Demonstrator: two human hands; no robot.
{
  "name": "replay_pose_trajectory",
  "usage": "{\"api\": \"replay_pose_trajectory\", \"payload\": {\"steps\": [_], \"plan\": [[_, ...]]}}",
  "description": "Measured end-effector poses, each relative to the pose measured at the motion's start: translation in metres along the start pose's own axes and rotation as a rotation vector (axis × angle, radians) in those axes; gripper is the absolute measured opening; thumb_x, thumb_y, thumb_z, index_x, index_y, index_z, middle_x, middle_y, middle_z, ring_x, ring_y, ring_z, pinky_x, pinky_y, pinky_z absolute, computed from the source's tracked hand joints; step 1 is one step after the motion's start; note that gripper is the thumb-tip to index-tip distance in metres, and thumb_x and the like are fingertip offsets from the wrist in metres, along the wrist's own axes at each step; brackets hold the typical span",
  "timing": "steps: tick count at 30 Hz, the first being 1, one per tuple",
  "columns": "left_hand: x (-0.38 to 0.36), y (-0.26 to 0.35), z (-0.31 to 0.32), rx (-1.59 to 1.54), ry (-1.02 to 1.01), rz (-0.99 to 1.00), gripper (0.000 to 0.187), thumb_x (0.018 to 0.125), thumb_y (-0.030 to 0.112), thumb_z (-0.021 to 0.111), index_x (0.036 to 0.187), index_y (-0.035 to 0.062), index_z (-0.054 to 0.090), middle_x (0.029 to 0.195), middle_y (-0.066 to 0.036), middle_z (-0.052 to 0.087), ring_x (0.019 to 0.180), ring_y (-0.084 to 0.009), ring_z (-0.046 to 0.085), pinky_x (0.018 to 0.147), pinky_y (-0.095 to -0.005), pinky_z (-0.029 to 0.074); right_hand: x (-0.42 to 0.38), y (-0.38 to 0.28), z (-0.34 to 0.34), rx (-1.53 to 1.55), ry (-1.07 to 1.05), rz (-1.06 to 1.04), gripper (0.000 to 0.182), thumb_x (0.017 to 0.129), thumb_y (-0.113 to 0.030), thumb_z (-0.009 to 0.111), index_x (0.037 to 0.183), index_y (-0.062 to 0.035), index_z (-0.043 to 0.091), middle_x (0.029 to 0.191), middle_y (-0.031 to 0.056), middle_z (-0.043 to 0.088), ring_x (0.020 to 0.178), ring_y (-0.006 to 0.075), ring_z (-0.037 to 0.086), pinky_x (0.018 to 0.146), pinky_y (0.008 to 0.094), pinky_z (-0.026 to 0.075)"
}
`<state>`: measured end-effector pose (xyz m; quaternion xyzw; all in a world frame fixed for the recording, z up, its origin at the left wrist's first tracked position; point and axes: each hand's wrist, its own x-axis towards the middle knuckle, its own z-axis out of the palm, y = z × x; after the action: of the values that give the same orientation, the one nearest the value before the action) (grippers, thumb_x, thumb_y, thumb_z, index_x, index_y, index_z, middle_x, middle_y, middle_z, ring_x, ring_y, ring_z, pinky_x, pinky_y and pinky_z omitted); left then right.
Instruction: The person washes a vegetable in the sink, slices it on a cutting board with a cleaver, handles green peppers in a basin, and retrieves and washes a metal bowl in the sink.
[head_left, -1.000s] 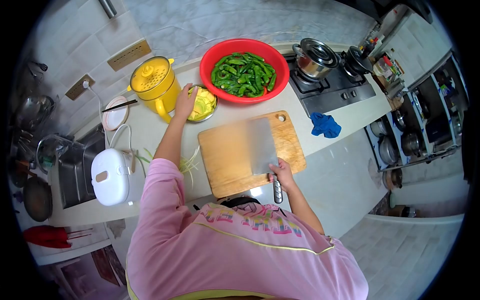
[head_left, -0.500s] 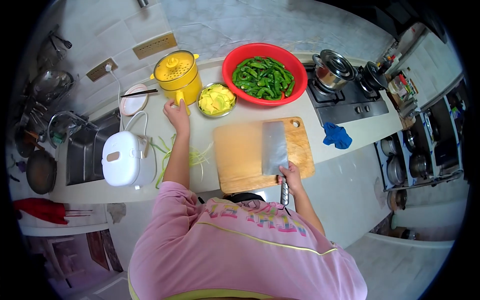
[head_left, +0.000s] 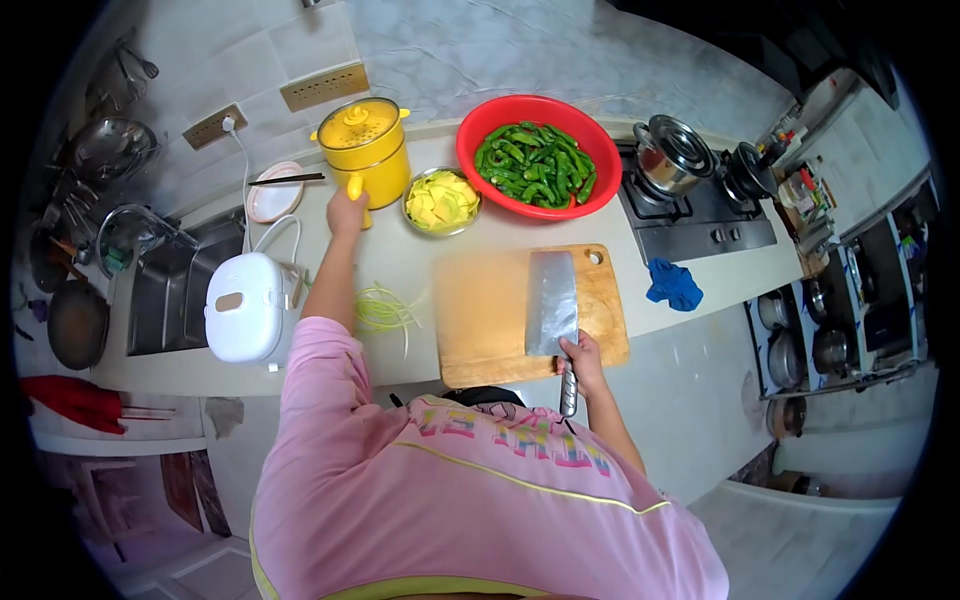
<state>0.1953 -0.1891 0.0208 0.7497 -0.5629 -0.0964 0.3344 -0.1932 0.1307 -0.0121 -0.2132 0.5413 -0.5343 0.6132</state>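
Observation:
My right hand (head_left: 583,359) is wrapped round the metal handle of a cleaver (head_left: 552,302), whose broad blade lies over the wooden cutting board (head_left: 480,368). My left hand (head_left: 346,214) is closed at the handle of the yellow pot (head_left: 366,160), which has a glass lid. To the right of that pot, a metal bowl holds yellow-green slices (head_left: 441,203). A red basin (head_left: 606,150) of green peppers (head_left: 537,165) stands behind the board. Green and pale peelings (head_left: 386,309) lie on the counter beside my left forearm.
A white appliance (head_left: 244,308) stands near the sink (head_left: 178,290) at the left. Behind it is a plate with chopsticks (head_left: 275,196). On the right are a stove (head_left: 700,236) with a steel pot (head_left: 672,160) and a blue cloth (head_left: 674,284).
My left hand has closed at the yellow pot's handle, and my left forearm has shifted left. My right hand still holds the cleaver in nearly the same place. The view has shifted slightly.

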Motion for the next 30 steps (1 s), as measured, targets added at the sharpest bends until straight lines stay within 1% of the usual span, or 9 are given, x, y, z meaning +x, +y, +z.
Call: {"api": "replay_pose_trajectory", "payload": {"steps": [3,10,13,16,18,21,24,27,30], "plan": [[0.008,-0.015,-0.011,-0.029,-0.014,0.095,0.037,0.074,0.032,0.067,0.099,0.0054,0.062,0.089,-0.018,0.065,0.084,-0.0343,0.062,0.074,-0.0418,0.048,0.002,0.002,-0.002,-0.015,0.006,-0.003,0.005,0.087,-0.004,0.054,0.090,-0.0027,0.050,0.069,0.0049,0.055,0.043,0.0128,0.050,0.038,0.0255,0.044],[0.009,-0.051,-0.003,-0.218,-0.131,0.003,0.040,0.076,0.033,0.069,0.104,0.0060,0.060,0.095,-0.017,0.064,0.087,-0.0328,0.062,0.076,-0.0387,0.047,0.004,0.007,-0.005,0.008,-0.002,0.005,0.009,0.087,-0.003,0.052,0.096,-0.0025,0.049,0.072,0.0053,0.055,0.043,0.0129,0.051,0.038,0.0260,0.043],[-0.007,-0.036,-0.007,-0.010,0.407,0.270,0.038,0.079,0.031,0.068,0.104,0.0046,0.059,0.100,-0.017,0.060,0.087,-0.0311,0.060,0.077,-0.0374,0.046,0.005,0.007,-0.007,-0.007,-0.006,0.012,0.009,0.088,-0.003,0.052,0.096,-0.0025,0.049,0.072,0.0053,0.055,0.044,0.0130,0.051,0.038,0.0259,0.043],[-0.048,0.003,-0.028,-0.384,0.240,0.065,0.032,0.084,0.025,0.063,0.106,0.0019,0.057,0.106,-0.016,0.054,0.081,-0.0244,0.058,0.075,-0.0334,0.047,0.004,0.005,-0.004,-0.022,-0.012,-0.002,0.008,0.088,-0.004,0.053,0.094,-0.0026,0.049,0.070,0.0047,0.055,0.044,0.0127,0.051,0.039,0.0255,0.043],[-0.057,-0.002,-0.003,-0.591,-0.031,-0.110,0.029,0.087,0.022,0.059,0.107,0.0013,0.054,0.106,-0.013,0.054,0.076,-0.0205,0.058,0.068,-0.0314,0.050,0.001,0.001,0.000,-0.027,-0.005,-0.016,0.005,0.088,-0.005,0.053,0.090,-0.0029,0.049,0.065,0.0036,0.054,0.044,0.0120,0.050,0.039,0.0251,0.043],[-0.085,0.027,0.024,-1.026,-0.477,-0.583,0.032,0.089,0.019,0.054,0.116,0.0025,0.047,0.103,-0.011,0.057,0.074,-0.0222,0.061,0.061,-0.0310,0.054,0.002,0.004,-0.001,0.023,-0.004,0.002,0.004,0.088,-0.005,0.052,0.091,-0.0027,0.050,0.066,0.0039,0.054,0.044,0.0120,0.051,0.039,0.0253,0.043],[-0.077,0.030,0.048,-1.091,-0.762,-0.572,0.042,0.089,0.013,0.050,0.128,0.0048,0.035,0.111,-0.015,0.054,0.083,-0.0284,0.064,0.066,-0.0328,0.056,0.002,0.003,0.000,0.001,0.001,-0.006,0.005,0.088,-0.004,0.052,0.092,-0.0019,0.049,0.067,0.0048,0.055,0.043,0.0125,0.050,0.039,0.0256,0.043],[-0.084,0.050,0.042,-1.125,-0.824,-0.568,0.052,0.085,0.002,0.045,0.133,0.0077,0.027,0.119,-0.020,0.050,0.094,-0.0330,0.062,0.069,-0.0375,0.058,0.003,0.005,-0.003,-0.013,0.003,-0.011,0.007,0.088,-0.004,0.052,0.093,-0.0014,0.049,0.069,0.0056,0.055,0.043,0.0129,0.050,0.039,0.0258,0.044],[-0.083,0.052,0.053,-1.295,-0.750,-0.534,0.061,0.080,-0.007,0.040,0.135,0.0102,0.021,0.124,-0.022,0.046,0.103,-0.0379,0.058,0.075,-0.0451,0.058,0.004,0.006,-0.003,0.000,-0.006,-0.013,0.007,0.088,-0.004,0.052,0.094,-0.0012,0.049,0.069,0.0055,0.055,0.043,0.0130,0.050,0.039,0.0259,0.044]]}}
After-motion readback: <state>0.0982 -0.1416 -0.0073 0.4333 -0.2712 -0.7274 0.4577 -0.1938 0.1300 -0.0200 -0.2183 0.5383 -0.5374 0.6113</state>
